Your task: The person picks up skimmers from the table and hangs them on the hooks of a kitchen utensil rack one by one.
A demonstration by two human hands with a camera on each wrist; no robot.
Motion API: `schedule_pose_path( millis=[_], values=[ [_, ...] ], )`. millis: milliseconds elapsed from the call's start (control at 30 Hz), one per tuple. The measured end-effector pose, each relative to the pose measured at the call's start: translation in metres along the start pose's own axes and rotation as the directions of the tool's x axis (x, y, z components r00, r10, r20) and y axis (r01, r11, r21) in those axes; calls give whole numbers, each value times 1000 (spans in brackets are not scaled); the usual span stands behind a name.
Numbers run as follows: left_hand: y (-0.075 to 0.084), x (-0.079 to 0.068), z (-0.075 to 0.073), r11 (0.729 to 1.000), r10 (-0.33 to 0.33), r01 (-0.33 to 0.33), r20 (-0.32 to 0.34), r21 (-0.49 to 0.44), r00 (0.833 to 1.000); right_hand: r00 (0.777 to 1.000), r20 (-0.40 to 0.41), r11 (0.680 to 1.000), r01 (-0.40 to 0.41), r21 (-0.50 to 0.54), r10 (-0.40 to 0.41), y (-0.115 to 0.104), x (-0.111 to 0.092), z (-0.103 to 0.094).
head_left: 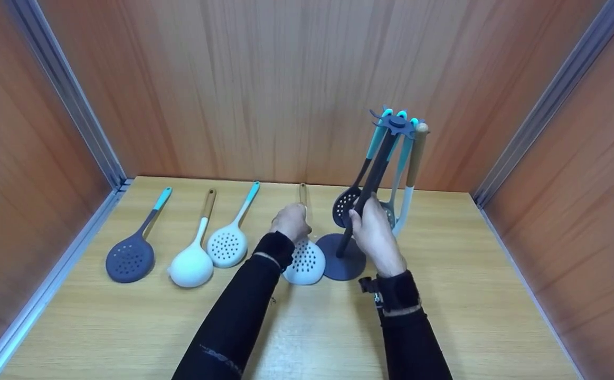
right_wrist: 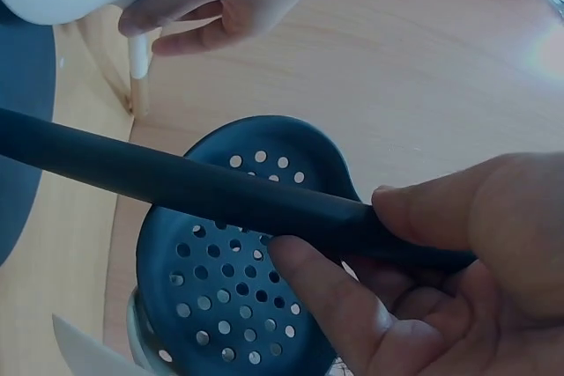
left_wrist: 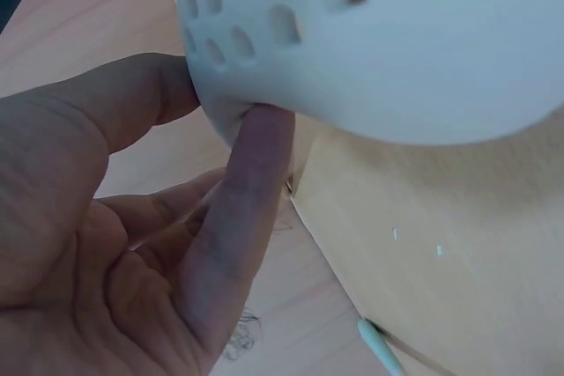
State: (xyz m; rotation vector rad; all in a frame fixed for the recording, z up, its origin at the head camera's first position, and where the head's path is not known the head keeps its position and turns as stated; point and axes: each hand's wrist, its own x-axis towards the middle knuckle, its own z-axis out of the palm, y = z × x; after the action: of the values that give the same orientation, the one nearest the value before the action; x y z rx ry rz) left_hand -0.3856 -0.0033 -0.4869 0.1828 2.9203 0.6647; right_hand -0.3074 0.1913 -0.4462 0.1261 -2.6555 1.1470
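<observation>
My left hand (head_left: 292, 221) pinches a white skimmer (head_left: 307, 266) with a wooden handle at the neck, where its perforated bowl begins. In the left wrist view, thumb and finger meet the edge of this white bowl (left_wrist: 414, 50). My right hand (head_left: 375, 232) grips the dark pole (head_left: 372, 177) of a utensil stand, partway up. The stand's round base (head_left: 342, 266) is beside the white skimmer, overlapping it in the head view. Several utensils hang from its hooked top (head_left: 397, 124), among them a dark skimmer (right_wrist: 229, 305) and one with a wooden handle (head_left: 417, 158).
On the table to the left lie a dark skimmer (head_left: 130, 260) with a turquoise handle, a white ladle (head_left: 191, 266) turned face down, and a white skimmer (head_left: 227, 246) with a turquoise handle. Wooden panels (head_left: 296, 89) enclose the table at the back and both sides.
</observation>
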Motion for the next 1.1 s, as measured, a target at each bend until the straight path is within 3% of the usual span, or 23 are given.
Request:
schedule_pose_path(
  millis=[167, 333, 567, 767, 967, 1100],
  values=[
    [-4, -5, 1, 999, 6, -8, -43, -40, 999, 998, -38, 998, 56, -29, -57, 2, 0, 1],
    [-8, -9, 0, 997, 2, -8, -78, -82, 997, 999, -23, 999, 37, -23, -38, 1, -1, 0],
    [-10, -13, -5, 995, -5, -5, -95, -103, 995, 994, -63, 994, 90, -63, -94, 8, 1, 4],
    [-12, -17, -8, 993, -8, -6, -118, -119, 993, 996, -53, 996, 73, -54, -76, 5, -2, 2],
    [-11, -21, -12, 986, 10, -39, -177, -164, 984, 997, -45, 997, 55, -55, -58, 10, -1, 4],
    [-11, -24, -14, 977, 26, -77, -243, -200, 970, 992, -63, 991, 100, -93, -106, 23, 6, 10]
  ],
)
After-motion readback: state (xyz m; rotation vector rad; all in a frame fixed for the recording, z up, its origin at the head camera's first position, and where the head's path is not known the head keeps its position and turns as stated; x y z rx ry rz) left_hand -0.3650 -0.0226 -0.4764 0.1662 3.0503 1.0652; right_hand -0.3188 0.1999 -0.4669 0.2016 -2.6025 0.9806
